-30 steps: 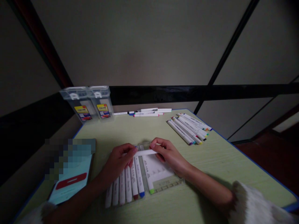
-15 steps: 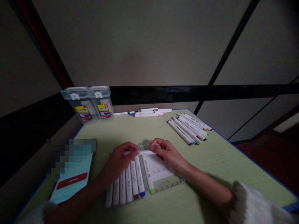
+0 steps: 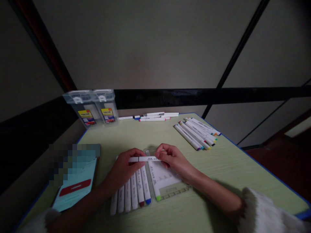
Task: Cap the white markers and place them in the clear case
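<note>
A white marker pen (image 3: 145,159) lies level between my two hands, its printed side now facing up. My left hand (image 3: 128,163) pinches its left end, and my right hand (image 3: 170,155) has closed fingers on its right end. Beneath them rests a clear plastic marker holder (image 3: 175,191). In its left half several white markers (image 3: 133,191) stand in a row, two with a brown and a blue tip end. A single white marker with a green end (image 3: 155,184) sits in the right half, beside a white paper insert (image 3: 165,174).
Two clear lidded boxes (image 3: 107,110) with yellow and blue labels stand at the back left. Several loose markers (image 3: 153,119) lie along the back edge, and another group (image 3: 196,132) lies at the right. A phone (image 3: 75,187) with a lit screen is at the left.
The marker has been rolled between the fingers, so its print and dark ring now show. My left fingers shifted slightly along it; both hands otherwise stay in place.
</note>
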Tool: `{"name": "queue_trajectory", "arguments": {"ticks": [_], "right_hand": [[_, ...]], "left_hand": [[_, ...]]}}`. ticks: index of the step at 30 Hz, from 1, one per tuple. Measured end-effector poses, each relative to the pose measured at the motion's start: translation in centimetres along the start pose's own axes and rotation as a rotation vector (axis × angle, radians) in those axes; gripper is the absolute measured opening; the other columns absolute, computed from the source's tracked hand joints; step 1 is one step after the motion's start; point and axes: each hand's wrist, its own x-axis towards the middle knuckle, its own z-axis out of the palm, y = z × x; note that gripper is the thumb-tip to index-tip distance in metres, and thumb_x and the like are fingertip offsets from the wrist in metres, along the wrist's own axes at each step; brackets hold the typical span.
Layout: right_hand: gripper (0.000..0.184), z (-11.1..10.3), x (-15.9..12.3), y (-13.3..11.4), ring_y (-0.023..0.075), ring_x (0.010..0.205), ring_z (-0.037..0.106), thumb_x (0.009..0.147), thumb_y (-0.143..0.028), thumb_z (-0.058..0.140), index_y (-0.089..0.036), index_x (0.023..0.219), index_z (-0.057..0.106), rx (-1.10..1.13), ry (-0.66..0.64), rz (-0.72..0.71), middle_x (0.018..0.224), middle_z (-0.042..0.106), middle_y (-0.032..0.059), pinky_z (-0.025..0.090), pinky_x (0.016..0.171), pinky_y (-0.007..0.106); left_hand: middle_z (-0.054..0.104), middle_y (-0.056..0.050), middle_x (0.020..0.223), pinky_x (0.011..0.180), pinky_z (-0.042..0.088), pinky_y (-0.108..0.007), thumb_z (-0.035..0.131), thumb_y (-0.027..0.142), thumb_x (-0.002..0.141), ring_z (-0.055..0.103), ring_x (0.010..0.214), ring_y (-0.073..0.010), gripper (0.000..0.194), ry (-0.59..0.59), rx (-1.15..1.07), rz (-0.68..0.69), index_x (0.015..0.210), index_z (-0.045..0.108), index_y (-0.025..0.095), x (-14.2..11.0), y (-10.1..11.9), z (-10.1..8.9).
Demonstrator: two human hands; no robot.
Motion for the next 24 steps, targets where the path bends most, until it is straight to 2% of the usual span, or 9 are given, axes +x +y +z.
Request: {"name": "queue_trajectory", "arguments": {"ticks": [10,19,24], "right_hand": [[0.011,0.09,-0.14,-0.18,0.0053,0.039,0.027,0.069,-0.021,0.055,-0.016,0.061,0.049,0.003,0.008,-0.017,0.04,0.038,-0.0076,0.017,0.042,0.022],[0.017,0.05,-0.19,-0.32,0.0053,0.043,0.034,0.062,-0.026,0.064,-0.016,0.062,0.05,0.047,0.051,-0.032,0.049,0.041,-0.0069,0.022,0.041,0.019],[0.02,0.02,-0.31,-0.4,0.0061,0.045,0.038,0.058,-0.025,0.068,-0.016,0.065,0.051,0.099,0.024,-0.01,0.056,0.046,-0.0053,0.027,0.042,0.019]], "left_hand": [[0.061,0.001,0.069,0.063,0.044,-0.025,0.054,0.016,0.063,0.057,0.067,-0.0151,0.008,0.002,0.005,-0.021,0.07,0.058,0.016,-0.06,0.53,-0.06],[0.06,0.002,0.065,0.059,0.042,-0.023,0.054,0.019,0.064,0.055,0.062,-0.0139,0.008,-0.035,0.012,-0.017,0.07,0.058,0.016,0.03,0.34,-0.01],[0.061,0.002,0.066,0.058,0.041,-0.022,0.054,0.017,0.064,0.055,0.063,-0.0137,0.007,-0.067,0.005,-0.004,0.069,0.058,0.016,0.06,0.22,0.09]]}}
